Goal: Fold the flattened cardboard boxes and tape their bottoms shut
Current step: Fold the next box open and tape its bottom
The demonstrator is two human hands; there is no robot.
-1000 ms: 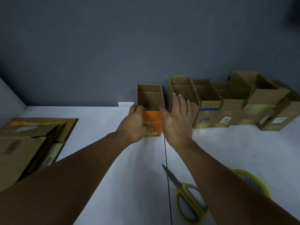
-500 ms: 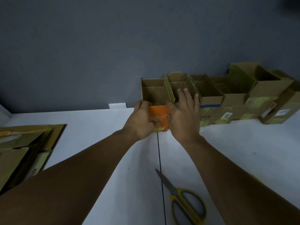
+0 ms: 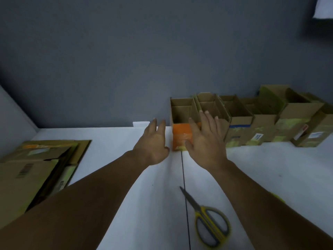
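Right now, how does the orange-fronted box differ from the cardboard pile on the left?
The orange-fronted box stands upright, open-topped, by the wall; the cardboard pile lies flat at the left. The box shows an orange face; the pile is mostly brown. Both are cardboard on the white table.

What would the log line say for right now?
left hand open | right hand open | orange box upright | scissors on table
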